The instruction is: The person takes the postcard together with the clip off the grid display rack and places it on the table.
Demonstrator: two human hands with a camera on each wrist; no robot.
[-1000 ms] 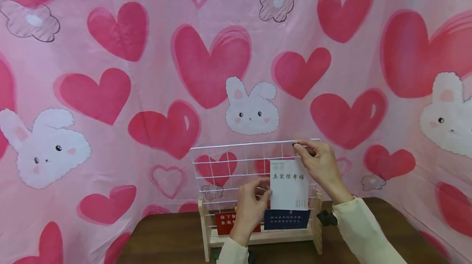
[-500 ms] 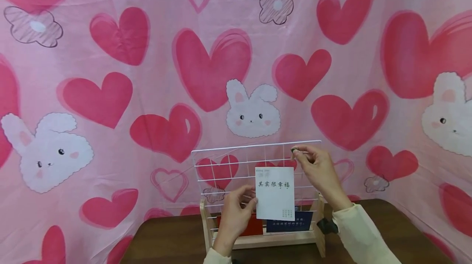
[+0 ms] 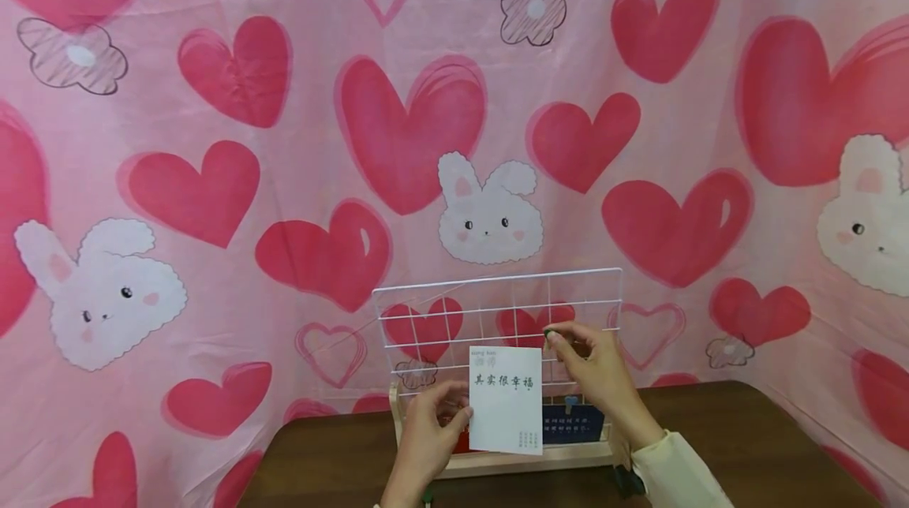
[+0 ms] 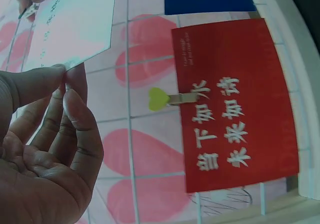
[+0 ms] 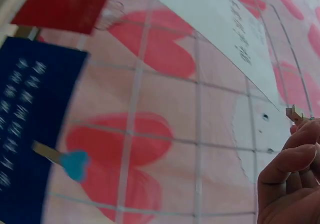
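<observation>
Since the earlier frame, the white card (image 3: 506, 401) has moved down and left, to the lower centre of the head view; my right hand (image 3: 600, 370) has lowered too. My left hand (image 3: 429, 433) pinches the card's left edge; my right pinches a small clip (image 5: 296, 115) just beside its upper right corner, contact unconfirmed. Finding: I judge the card unfastened to the wire rack (image 3: 497, 279). Brown table (image 3: 327, 461) below; pink heart-print cloth (image 3: 426, 11) behind.
</observation>
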